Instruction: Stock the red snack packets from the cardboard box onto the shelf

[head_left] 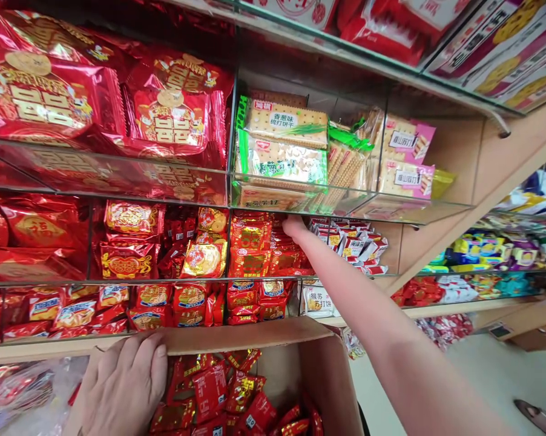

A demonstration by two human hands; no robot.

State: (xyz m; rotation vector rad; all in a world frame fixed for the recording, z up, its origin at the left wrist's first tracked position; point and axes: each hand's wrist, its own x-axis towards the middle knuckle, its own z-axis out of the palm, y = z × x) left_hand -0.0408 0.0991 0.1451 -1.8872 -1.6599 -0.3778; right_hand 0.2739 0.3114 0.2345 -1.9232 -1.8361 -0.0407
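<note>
Right hand at centre frame, just beside red packets on a shelf; fingers hidden, grip impossible to tell. Left hand, lower left, curled over cardboard box rim. Probably mid-stocking; next needed, careful withdrawal.

A shop aisle of tiered shelving over a pale floor.
Clear front panes and upright dividers part the tiers into compartments; a light wood-toned side panel slants up at the right, near a metal bracket under the upper shelf. Farther right stands another run of shelves. Light glints along the panes, while the recesses sit in shadow.
</note>
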